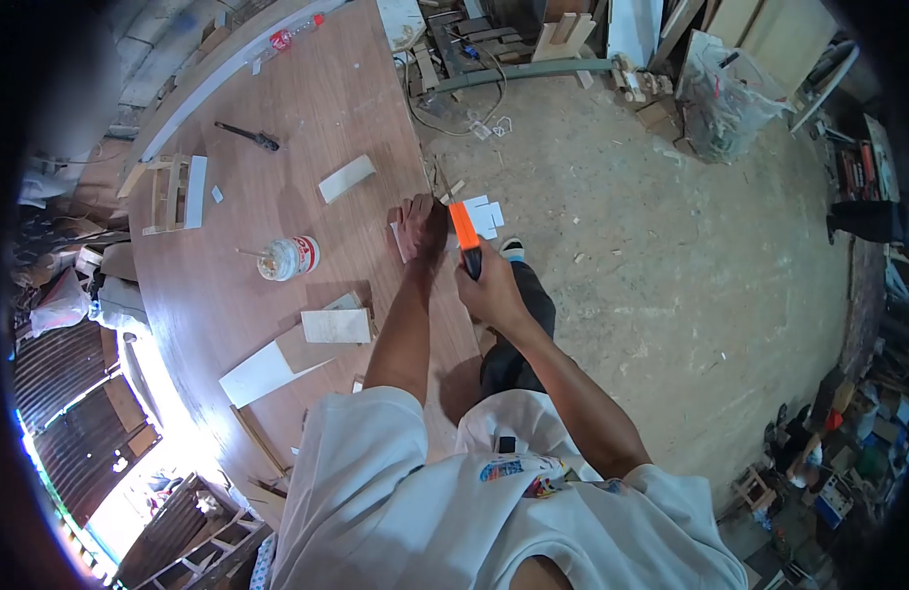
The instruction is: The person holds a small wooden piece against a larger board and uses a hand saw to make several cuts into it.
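My right hand (pixel 491 287) is closed around the orange and black handle of a handsaw (pixel 462 224). Its thin blade points away from me, along the table's edge. My left hand (pixel 421 228) rests on a small white board (pixel 399 239) at that same edge, fingers bent over it and covering most of it. The saw handle is just right of my left hand. Beyond the edge, white cut pieces (pixel 484 216) lie low by the saw, near my shoe (pixel 513 248).
On the wooden table (pixel 346 108) are a white block (pixel 346 179), a labelled tub (pixel 289 258), a dark tool (pixel 248 136), a small wooden frame (pixel 176 194), more white boards (pixel 336 325) and a plastic bottle (pixel 292 34). Scrap wood and a plastic bag (pixel 727 103) stand along the far wall.
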Action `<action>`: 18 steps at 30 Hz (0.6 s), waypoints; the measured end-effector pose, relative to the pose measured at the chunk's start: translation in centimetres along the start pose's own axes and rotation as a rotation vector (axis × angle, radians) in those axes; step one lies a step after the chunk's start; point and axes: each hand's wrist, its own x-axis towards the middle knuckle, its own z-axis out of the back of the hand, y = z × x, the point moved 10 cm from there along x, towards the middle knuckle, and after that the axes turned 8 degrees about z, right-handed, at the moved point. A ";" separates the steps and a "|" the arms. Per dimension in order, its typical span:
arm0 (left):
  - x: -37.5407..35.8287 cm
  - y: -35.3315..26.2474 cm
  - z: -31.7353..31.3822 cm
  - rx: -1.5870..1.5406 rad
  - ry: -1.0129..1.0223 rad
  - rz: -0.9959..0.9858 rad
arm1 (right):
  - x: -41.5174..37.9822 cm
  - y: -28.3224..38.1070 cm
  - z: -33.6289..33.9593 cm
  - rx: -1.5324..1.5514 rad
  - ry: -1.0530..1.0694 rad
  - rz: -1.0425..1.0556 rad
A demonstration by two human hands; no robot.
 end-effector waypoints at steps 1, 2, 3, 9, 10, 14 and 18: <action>-0.3 -0.1 0.2 -0.011 0.008 -0.013 | 0.7 1.3 0.2 -0.053 -0.032 0.022; -0.5 -0.1 0.1 -0.006 0.019 -0.011 | -0.5 2.0 0.5 -0.031 0.018 -0.026; -0.1 -0.5 0.5 0.014 0.017 -0.004 | -2.3 4.3 1.4 0.022 0.053 -0.049; -0.1 -0.8 0.5 0.042 0.030 0.036 | -4.4 3.3 2.2 0.070 0.023 -0.034; 0.0 -0.9 0.4 0.062 0.050 0.036 | -1.9 1.1 1.2 -0.007 0.019 -0.006; 0.2 -0.2 0.2 0.052 0.043 -0.002 | 1.3 0.6 -0.4 0.015 0.017 0.010; -0.4 0.0 -0.1 0.058 0.064 0.059 | -6.2 6.8 3.2 0.160 0.038 -0.052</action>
